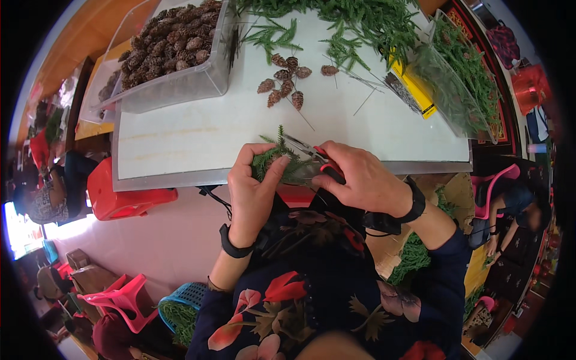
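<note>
My left hand [254, 180] pinches a small green artificial pine sprig [278, 157] at the table's front edge. In my right hand [363, 180] is a pair of pliers [309, 148] with red and black handles. The pliers' metal jaws point up and left, close beside the sprig; whether they touch it I cannot tell. Farther back on the white table [198, 141] lies a cluster of small brown pine cones [284, 79], some with thin wire stems. One single pine cone [329, 70] sits to the right of them.
A clear plastic bin [174, 96] full of pine cones stands at the back left. Green sprigs [360, 24] pile up at the back. Right of them are a yellow pack of wires [411, 87] and a clear box of greenery [465, 78]. A red stool [114, 192] stands left; other people sit around.
</note>
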Motion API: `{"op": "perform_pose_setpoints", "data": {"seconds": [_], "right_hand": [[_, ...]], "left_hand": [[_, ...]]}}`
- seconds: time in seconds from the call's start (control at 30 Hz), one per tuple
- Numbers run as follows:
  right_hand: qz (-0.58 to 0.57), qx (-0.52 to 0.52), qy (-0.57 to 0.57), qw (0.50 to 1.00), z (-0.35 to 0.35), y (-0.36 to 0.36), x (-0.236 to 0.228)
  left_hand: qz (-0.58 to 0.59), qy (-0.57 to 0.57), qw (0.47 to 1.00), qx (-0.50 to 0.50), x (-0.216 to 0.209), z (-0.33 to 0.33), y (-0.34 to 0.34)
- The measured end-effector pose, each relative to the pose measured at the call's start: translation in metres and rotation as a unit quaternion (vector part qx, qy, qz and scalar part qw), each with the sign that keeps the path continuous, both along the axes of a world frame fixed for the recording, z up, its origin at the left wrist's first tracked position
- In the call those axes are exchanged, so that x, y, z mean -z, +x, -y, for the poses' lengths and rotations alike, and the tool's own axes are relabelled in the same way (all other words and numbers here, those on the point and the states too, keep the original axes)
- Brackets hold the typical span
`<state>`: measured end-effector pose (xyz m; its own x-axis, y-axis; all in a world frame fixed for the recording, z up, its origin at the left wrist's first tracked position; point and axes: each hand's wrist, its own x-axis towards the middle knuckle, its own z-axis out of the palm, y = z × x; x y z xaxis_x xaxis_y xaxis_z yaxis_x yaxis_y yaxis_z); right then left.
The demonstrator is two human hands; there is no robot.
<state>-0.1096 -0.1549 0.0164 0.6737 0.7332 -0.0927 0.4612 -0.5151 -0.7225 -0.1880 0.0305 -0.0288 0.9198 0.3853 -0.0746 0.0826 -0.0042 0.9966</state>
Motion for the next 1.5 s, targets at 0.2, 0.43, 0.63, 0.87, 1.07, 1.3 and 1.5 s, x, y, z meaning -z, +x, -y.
{"op": "perform_pose_setpoints", "data": {"seconds": [0.2,0.43,0.63,0.87,1.07,1.3,1.5], "right_hand": [[-0.041,0.011,-0.001,0.999,-0.003,-0.004,-0.001],[-0.065,0.003,0.010,0.998,-0.007,-0.007,-0.001],[-0.095,0.005,-0.010,0.995,-0.007,-0.007,-0.001],[-0.119,0.007,-0.002,0.993,-0.005,-0.007,0.002],[-0.133,0.008,-0.001,0.991,-0.004,-0.009,0.006],[-0.135,0.001,0.000,0.991,-0.002,-0.007,0.003],[-0.176,0.011,-0.001,0.984,-0.002,-0.007,0.002]], "left_hand": [[0.030,0.136,0.990,-0.028,0.000,0.005,-0.001],[0.049,0.265,0.962,-0.048,-0.006,0.009,-0.002],[0.078,0.288,0.953,-0.045,-0.009,0.014,-0.003],[0.092,0.324,0.941,-0.043,-0.008,0.016,-0.002],[0.120,0.374,0.918,-0.045,-0.008,0.018,-0.002],[0.120,0.430,0.893,-0.049,-0.005,0.020,-0.002],[0.123,0.472,0.871,-0.052,-0.005,0.021,-0.001]]}}
